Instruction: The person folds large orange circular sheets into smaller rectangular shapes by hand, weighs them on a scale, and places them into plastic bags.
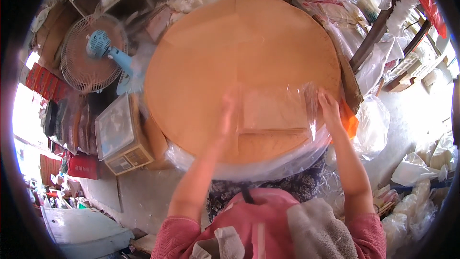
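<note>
A flat brown rectangular packet (275, 111), seemingly inside a clear plastic bag (311, 106), lies on the near part of the round brown tabletop (222, 54). My left hand (228, 109) is blurred just left of the packet, so its finger positions do not show clearly. At the packet's right, my right hand (329, 104) rests with its fingertips by the crinkled loose end of the bag. Whether those fingers pinch the plastic cannot be made out.
Clear plastic sheeting (251, 172) hangs along the table's near edge. A blue electric fan (99, 45) and a cardboard box (133, 158) with a clear plastic lid stand left. Orange material (348, 119) and a large translucent bag (372, 127) are at the right.
</note>
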The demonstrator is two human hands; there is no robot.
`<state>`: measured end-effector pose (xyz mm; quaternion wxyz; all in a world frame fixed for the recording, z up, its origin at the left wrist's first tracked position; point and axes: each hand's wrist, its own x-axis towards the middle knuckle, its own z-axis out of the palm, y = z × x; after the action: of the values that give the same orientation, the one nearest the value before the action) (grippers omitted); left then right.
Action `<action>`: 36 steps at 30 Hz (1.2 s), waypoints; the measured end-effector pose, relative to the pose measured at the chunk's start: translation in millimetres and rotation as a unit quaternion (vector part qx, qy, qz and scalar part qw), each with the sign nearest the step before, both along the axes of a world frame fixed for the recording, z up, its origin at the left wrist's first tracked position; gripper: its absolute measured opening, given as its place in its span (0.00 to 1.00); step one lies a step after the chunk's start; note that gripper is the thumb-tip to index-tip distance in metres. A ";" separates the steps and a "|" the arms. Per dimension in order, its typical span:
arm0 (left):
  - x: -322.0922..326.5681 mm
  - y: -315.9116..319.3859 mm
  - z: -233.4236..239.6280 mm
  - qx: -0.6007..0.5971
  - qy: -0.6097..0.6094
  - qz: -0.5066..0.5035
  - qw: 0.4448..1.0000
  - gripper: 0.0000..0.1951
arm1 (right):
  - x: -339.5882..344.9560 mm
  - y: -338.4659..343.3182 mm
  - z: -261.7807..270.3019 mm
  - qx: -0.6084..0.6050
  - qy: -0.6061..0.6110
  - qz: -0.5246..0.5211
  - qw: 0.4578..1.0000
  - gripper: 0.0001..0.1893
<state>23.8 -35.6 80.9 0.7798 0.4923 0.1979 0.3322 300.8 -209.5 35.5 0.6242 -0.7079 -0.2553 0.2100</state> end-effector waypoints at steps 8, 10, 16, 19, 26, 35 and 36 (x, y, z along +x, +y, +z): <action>-26.6 -0.8 -63.3 -0.100 0.099 -0.030 0.990 0.40 | -109.2 14.3 17.8 -0.035 0.036 0.050 0.997 0.35; -25.7 -7.3 -48.1 -0.101 0.108 -0.033 0.988 0.41 | -110.5 13.2 18.8 -0.032 0.031 0.057 0.997 0.37; -32.9 -0.2 -53.7 0.010 0.161 -0.047 0.986 0.39 | -94.3 5.7 24.5 0.081 0.154 0.109 0.979 0.36; -25.8 -21.8 -15.5 0.231 0.306 -0.017 0.923 0.40 | -92.5 4.7 24.0 0.028 0.117 0.134 0.984 0.38; -22.5 -20.8 -63.3 0.181 0.175 0.053 0.966 0.37 | -102.8 16.9 2.0 -0.061 -0.013 0.073 0.995 0.38; -24.1 -23.1 -66.1 0.060 0.092 0.047 0.993 0.38 | -109.6 10.4 41.4 0.071 0.182 0.101 0.976 0.38; -26.0 -20.0 -56.7 0.059 0.091 -0.021 0.994 0.37 | -108.5 6.6 39.9 0.049 0.184 0.081 0.978 0.37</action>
<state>-2.2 -55.6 24.2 0.7346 0.5700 0.2378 0.2809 192.4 -202.9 75.4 0.6753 -0.6030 -0.2027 0.3733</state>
